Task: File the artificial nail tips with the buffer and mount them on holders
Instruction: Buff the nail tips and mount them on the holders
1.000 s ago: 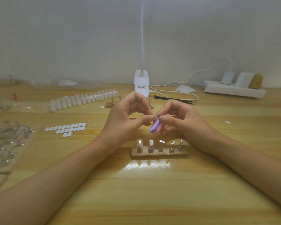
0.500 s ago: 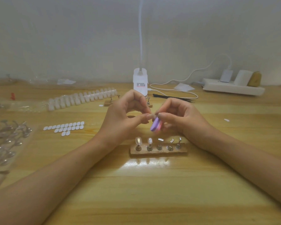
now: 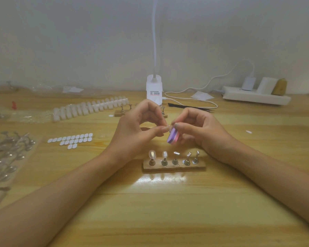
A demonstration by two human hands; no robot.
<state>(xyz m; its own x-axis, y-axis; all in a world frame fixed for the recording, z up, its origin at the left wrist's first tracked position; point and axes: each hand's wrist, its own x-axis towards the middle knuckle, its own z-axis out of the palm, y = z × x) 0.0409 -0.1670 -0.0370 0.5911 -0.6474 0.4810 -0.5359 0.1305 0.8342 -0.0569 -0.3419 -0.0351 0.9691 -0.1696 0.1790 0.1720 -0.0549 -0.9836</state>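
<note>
- Your left hand (image 3: pixel 137 132), fingers curled, thumb + forefinger pinching a small nail tip (image 3: pixel 169 127); tip mostly hidden, can't tell its shape.
- Your right hand (image 3: pixel 203 133) grips the purple/pink buffer (image 3: pixel 173 138) btwn thumb + fingers, buffer tilted, its top end right at the pinched tip.
- Both hands meet mid-table, above and just far of the wooden holder block (image 3: pixel 174 168).
- Block: 5 metal holders in a row. The 2 on the left carry mounted tips (image 3: pixel 152 155); the 3 on the right are bare (image 3: pixel 188 155).
- Far left: long strip of white nail tips (image 3: pixel 91 108). Near it, a sheet of white adhesive tabs (image 3: pixel 71 139).
- Left edge: clear bag of spare holders (image 3: pixel 5 154).
- Far centre: white lamp base (image 3: pixel 154 92); black tweezers (image 3: pixel 189 108) to its right; power strip (image 3: pixel 255 98) far right.
</note>
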